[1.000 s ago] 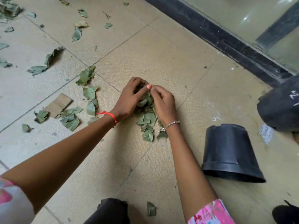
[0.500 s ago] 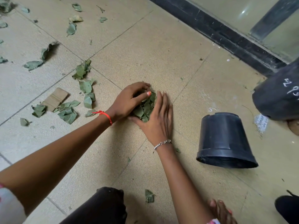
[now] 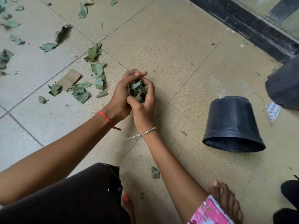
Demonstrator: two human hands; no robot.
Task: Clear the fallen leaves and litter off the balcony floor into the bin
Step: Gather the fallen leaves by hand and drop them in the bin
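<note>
Bunch of leaves (image 3: 137, 91): green and crumpled, held between my two hands, left of the bin (image 3: 231, 123) and well apart from it. I cannot tell whether the bunch is clear of the tiles.

Left hand (image 3: 119, 97): fingers curled over the far and left side of the bunch, thumb tip at the top, gripping. A red thread (image 3: 106, 118) is on the wrist.

Right hand (image 3: 144, 107): fingers curled round the side of the bunch nearer the bin, thumb tucked in at the near edge, gripping. A silver bracelet (image 3: 145, 132) is on the wrist. Both forearms reach out from my body, and the wrists sit close together.

Bin: black, with the rim turned toward me and the base away. Bare floor (image 3: 181, 97) lies between it and my hands, with one small leaf scrap (image 3: 184, 133) on that stretch.

Beyond the bin, the black door track (image 3: 252, 25) runs along the edge of the floor. To the bin's right a dark rounded object (image 3: 284, 88) sits close by, with a printed paper scrap (image 3: 273, 110) on the floor between them.

Far left of the bin, past my hands, loose leaves (image 3: 80, 94) lie around a piece of cardboard (image 3: 68, 79), and more are scattered farther off. A single leaf (image 3: 155, 172) lies on my side of the bin, between my knee (image 3: 80, 191) and my right forearm.
</note>
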